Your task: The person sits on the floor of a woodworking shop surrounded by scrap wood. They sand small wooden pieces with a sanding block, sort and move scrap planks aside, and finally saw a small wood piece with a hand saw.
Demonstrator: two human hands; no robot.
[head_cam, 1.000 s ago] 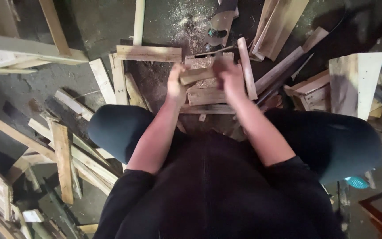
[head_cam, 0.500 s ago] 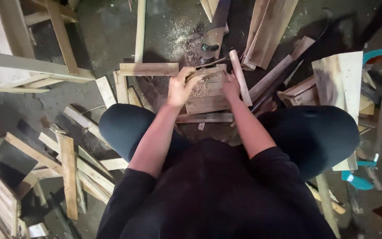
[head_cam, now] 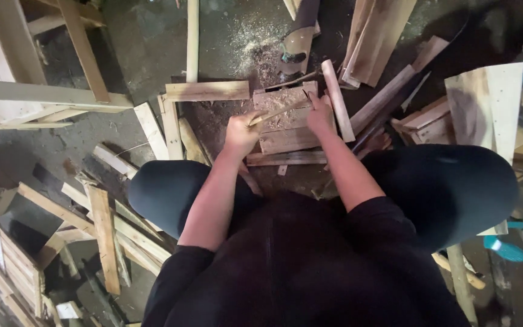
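A dark concrete floor (head_cam: 152, 36) littered with sawdust and offcuts fills the view, seen from above a person crouching with knees spread. Straight ahead of the knees lies a small slatted wooden panel (head_cam: 286, 118), flat on the floor, dusted with sawdust on its upper slat. The left hand (head_cam: 240, 134) is closed around a thin wooden stick (head_cam: 276, 113), its grip tight on the near end while the stick slants up and to the right across the panel's top. The right hand (head_cam: 320, 115) rests on the panel's right part, fingers pressed down near the stick's far end; its grip looks flat and spread on the wood rather than closed round anything. A narrow rounded slat (head_cam: 337, 100) lies just beside the right hand, leaning along the panel's right edge. A short plank (head_cam: 207, 91) lies crosswise just left of the panel's far edge, and a long thin batten (head_cam: 192, 39) runs away from it toward the top. At the far left stands a pale timber frame (head_cam: 37, 94), with loose boards (head_cam: 107, 236) scattered below it by the left knee. To the right, a broad pale board (head_cam: 485, 103) stands tilted, near a stack of planks (head_cam: 376, 36) at the top.
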